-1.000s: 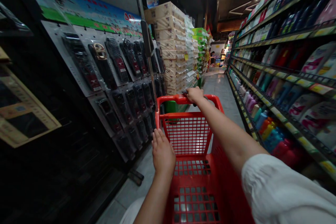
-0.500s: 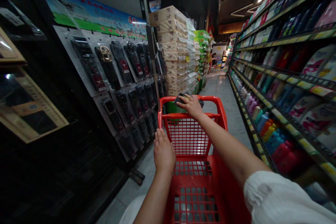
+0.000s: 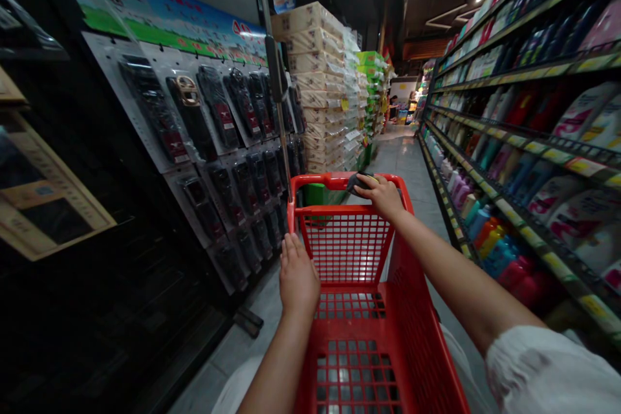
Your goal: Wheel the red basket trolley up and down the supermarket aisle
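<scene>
A red plastic shopping cart (image 3: 350, 286) with a grid basket stands in front of me. My left hand (image 3: 298, 275) lies over its left side rim, fingers together and pointing forward, with the thumb toward the inside. At the far end, my right hand (image 3: 381, 196) presses a dark grey cloth (image 3: 357, 185) onto the cart's red handle bar (image 3: 317, 179), right of its middle. The fingers cover part of the cloth. No goods show in the visible part of the basket.
Packaged belts (image 3: 187, 100) hang on a display at the left, behind a metal pole (image 3: 273, 71). Stacked packs (image 3: 315, 77) stand beyond it. Shelves of bottles (image 3: 524, 187) line the right side. A grey tiled aisle (image 3: 395, 158) runs ahead.
My right hand has slid the cloth rightward along the handle bar. My left hand stays on the side rim. The view has shifted slightly.
</scene>
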`<state>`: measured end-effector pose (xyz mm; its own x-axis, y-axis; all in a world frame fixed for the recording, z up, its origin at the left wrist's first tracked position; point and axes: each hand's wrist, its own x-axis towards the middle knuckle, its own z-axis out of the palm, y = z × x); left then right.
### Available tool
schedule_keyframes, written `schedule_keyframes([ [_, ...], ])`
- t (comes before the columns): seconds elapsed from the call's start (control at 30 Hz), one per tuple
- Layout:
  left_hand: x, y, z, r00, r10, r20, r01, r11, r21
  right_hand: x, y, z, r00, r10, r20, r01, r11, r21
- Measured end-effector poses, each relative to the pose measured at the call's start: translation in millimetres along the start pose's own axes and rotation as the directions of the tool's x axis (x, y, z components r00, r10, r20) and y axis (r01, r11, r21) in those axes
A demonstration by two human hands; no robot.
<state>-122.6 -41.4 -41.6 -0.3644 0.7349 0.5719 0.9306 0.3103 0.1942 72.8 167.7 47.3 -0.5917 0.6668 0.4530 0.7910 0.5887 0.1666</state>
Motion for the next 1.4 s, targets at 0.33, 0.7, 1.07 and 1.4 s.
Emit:
schedule_keyframes([
  [0.33,1,6,-6,0.999,-0.034,0.029,0.034,0.999,0.001,26,-9,-26,0.949,0.310,-0.060,-0.293,0.936,0.195],
  [0.7,-2,7,-6,0.996,-0.047,0.078,0.048,0.999,-0.018,97,-104,-27,0.972,0.209,0.104,-0.222,0.965,0.137],
  [1.07,0,8,-12,0.987,-0.075,0.139,0.075,0.997,0.003,118,-145,-2,0.995,-0.098,-0.034,0.104,0.943,0.315],
  [1.4,0,9,-10,0.990,-0.081,0.116,0.083,0.996,-0.011,106,-140,29,0.928,-0.315,-0.200,0.370,0.700,0.611],
])
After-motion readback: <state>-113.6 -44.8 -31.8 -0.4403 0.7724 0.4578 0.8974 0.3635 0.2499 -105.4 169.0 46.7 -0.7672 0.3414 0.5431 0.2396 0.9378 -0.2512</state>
